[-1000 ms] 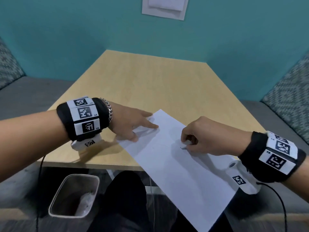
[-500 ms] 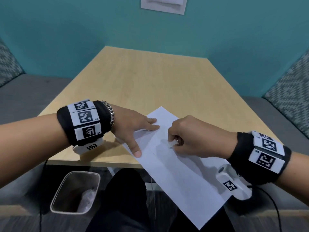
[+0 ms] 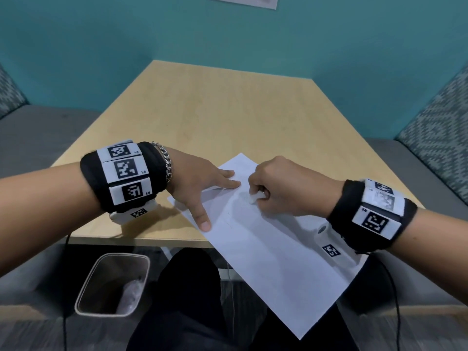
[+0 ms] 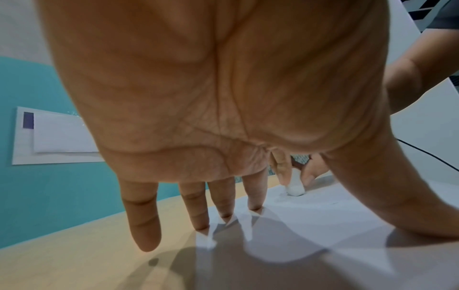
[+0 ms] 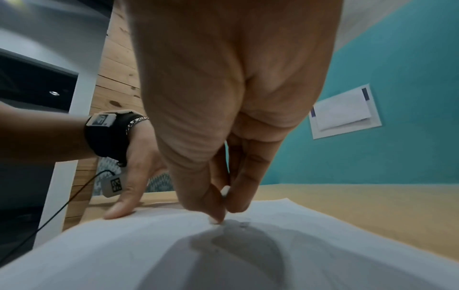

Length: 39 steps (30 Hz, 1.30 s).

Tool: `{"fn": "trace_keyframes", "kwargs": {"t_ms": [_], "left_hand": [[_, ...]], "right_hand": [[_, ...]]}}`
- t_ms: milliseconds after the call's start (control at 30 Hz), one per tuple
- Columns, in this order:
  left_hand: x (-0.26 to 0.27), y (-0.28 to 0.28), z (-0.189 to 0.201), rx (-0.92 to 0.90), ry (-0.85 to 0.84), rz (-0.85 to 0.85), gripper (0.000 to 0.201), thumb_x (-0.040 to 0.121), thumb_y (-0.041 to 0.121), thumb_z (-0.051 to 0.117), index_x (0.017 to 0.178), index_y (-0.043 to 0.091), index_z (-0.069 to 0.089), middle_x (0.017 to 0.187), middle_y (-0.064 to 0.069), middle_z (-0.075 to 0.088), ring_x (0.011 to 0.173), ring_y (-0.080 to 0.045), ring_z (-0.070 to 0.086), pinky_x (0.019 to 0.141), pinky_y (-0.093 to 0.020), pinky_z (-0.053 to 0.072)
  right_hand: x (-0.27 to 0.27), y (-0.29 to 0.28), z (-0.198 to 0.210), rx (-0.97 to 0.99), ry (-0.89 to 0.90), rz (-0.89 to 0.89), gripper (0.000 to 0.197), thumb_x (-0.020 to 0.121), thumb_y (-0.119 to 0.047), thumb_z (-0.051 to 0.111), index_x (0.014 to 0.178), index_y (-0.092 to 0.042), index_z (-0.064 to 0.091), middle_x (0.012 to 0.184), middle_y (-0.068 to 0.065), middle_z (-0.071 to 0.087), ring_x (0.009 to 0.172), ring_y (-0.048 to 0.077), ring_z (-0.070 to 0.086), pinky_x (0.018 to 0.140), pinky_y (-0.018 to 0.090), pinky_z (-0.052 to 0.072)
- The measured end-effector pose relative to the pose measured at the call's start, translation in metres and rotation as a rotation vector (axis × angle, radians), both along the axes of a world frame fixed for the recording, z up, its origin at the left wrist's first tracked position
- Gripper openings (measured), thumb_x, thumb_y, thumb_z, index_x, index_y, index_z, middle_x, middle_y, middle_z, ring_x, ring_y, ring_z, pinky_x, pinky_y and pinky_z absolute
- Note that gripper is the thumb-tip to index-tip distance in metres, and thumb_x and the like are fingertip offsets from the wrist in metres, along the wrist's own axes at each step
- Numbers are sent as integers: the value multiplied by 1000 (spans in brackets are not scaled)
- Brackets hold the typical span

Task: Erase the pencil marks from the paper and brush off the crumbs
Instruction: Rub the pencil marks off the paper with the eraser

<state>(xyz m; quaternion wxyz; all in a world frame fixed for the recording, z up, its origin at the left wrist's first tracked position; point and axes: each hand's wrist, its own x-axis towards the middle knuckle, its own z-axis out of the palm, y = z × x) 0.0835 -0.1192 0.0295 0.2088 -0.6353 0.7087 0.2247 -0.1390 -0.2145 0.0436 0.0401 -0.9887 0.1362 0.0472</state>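
A small white eraser (image 3: pixel 254 198) is pinched in the curled fingers of the right hand (image 3: pixel 283 188) and pressed onto the far part of the paper (image 3: pixel 266 252), which lies skewed over the near edge of the table (image 3: pixel 228 115). The sheet is pinned by the left hand (image 3: pixel 200 183), fingers spread flat. Short, light strokes are best made away from that hand — so the overhanging sheet is not creased. A bin (image 3: pixel 111 285) stands below at near left; nothing blocks the rubbing.
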Motion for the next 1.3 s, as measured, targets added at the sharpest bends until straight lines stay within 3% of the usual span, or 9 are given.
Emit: {"fn": "trace_keyframes", "kwargs": {"t_ms": [200, 400, 567, 733, 867, 933, 1067, 1167, 1300], "left_hand": [[1, 0, 0, 10, 6, 9, 135, 59, 90, 72, 164, 49, -1, 172, 26, -9, 159, -10, 15, 128, -46, 21], [0, 1, 2, 9, 5, 12, 133, 61, 89, 73, 165, 49, 0, 172, 25, -9, 159, -11, 17, 128, -46, 22], [-5, 1, 5, 10, -17, 31, 131, 65, 85, 76, 164, 50, -2, 171, 27, -11, 159, -9, 15, 128, -44, 21], [-8, 5, 9, 2, -37, 25, 129, 67, 85, 75, 165, 49, -1, 173, 25, -9, 160, -8, 12, 128, -44, 19], [-15, 4, 10, -76, -83, 0, 120, 69, 90, 68, 166, 42, 14, 171, 9, 19, 154, -18, 28, 123, -47, 31], [-16, 4, 11, -122, -82, 2, 113, 65, 91, 69, 159, 42, 30, 148, 8, 41, 132, -21, 49, 108, -47, 46], [-19, 7, 11, -161, -47, -3, 93, 61, 84, 80, 134, 35, 48, 133, 15, 46, 101, -14, 52, 90, -41, 52], [-21, 10, 8, -162, -10, 18, 93, 63, 84, 79, 133, 34, 44, 123, 9, 55, 101, -15, 55, 84, -40, 50], [-21, 8, 6, -213, -69, 1, 107, 69, 90, 67, 158, 42, 31, 140, 6, 51, 124, -22, 55, 103, -45, 48]], "right_hand": [[-5, 6, 3, 33, 58, 88, 6, 83, -21, 61, 81, -23, 66, 76, -5, 63, 73, 15, 54, 66, 41, 55], [-1, -1, -2, 8, 6, 82, 9, 84, -21, 63, 90, -20, 69, 80, -10, 56, 75, 17, 53, 67, 42, 54], [-15, 5, 9, 134, 69, 81, 9, 84, -27, 70, 92, -26, 74, 80, -10, 68, 76, 7, 63, 69, 34, 56], [-28, 18, 3, 109, 58, 73, 5, 86, -28, 65, 82, -25, 64, 78, -7, 62, 72, 12, 56, 65, 34, 52], [-32, 10, 0, 32, 53, 5, 11, 86, -20, 62, 77, -22, 56, 80, -6, 54, 66, 10, 45, 62, 36, 47], [-33, 4, 1, 23, 52, -26, 16, 84, -18, 62, 73, -23, 51, 78, -6, 54, 66, 11, 44, 61, 37, 47], [-32, -7, 2, 13, 60, -78, 21, 80, -17, 61, 67, -27, 47, 75, -5, 57, 71, 18, 50, 62, 42, 51], [-29, -15, 0, -7, 48, -112, 13, 79, -15, 60, 70, -22, 55, 75, -4, 61, 75, 22, 56, 60, 40, 50], [-26, -20, 2, -39, 42, -145, 9, 83, -17, 61, 75, -21, 62, 79, -4, 64, 80, 21, 59, 51, 26, 34]]}}
